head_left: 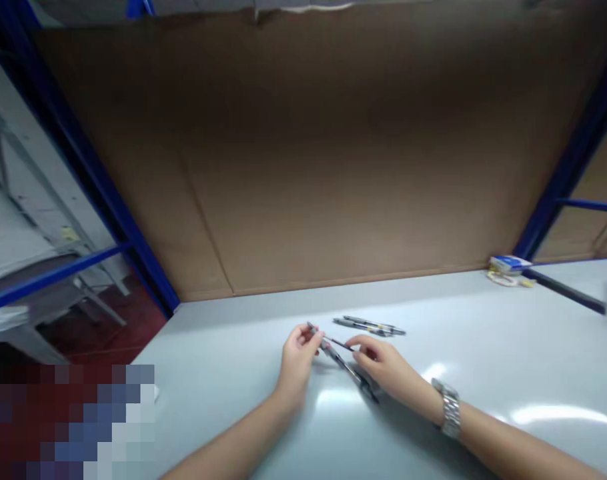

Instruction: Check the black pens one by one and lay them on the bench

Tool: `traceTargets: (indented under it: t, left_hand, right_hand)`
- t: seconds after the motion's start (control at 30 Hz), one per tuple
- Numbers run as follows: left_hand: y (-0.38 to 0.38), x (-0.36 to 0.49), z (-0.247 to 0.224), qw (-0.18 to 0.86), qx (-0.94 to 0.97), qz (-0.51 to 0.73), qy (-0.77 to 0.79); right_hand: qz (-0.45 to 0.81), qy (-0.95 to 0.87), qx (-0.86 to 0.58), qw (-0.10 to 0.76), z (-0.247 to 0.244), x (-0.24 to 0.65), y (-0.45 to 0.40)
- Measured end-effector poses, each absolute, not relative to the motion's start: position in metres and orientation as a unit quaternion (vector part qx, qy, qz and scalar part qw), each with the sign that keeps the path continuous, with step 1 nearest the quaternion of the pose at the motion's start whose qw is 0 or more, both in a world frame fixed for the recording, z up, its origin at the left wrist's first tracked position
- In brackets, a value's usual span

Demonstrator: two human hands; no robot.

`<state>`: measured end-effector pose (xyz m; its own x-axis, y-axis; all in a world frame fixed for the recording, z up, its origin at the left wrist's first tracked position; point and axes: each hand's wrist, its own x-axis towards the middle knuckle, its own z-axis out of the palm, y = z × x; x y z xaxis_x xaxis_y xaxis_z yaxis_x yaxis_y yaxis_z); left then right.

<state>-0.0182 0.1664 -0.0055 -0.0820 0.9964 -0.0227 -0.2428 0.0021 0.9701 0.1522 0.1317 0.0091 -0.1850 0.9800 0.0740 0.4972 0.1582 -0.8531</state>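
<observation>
Pinching a pen — left hand and right hand angled inward.

Held pen blurred, its parts too small to tell.

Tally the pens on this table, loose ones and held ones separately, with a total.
Loose pens: 2
Pen held between the left hand and right hand: 1 (blur may hide a second)
Total: 3
</observation>
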Motion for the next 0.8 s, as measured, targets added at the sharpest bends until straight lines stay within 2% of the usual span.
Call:
traceTargets:
  t: [0.1, 0.33, 0.8]
  left_hand:
    - [0.1652, -0.0179, -0.0046, 0.561, 0.397, 0.571, 0.450]
    - [0.1695, -0.0191, -0.0081, 0.598, 0.272, 0.659, 0.366]
    - [0.1648, -0.0175, -0.0036, 0.622, 0.298, 0.620, 0.373]
  right_hand:
    - [0.344, -0.685, -0.542, 0.345, 0.0109, 0.1527, 0.1315]
    - [0.339, -0.679, -0.544, 0.358, 0.0089, 0.1575, 0.1314]
    - [0.341, -0.692, -0.543, 0.331, 0.0081, 0.1555, 0.1306]
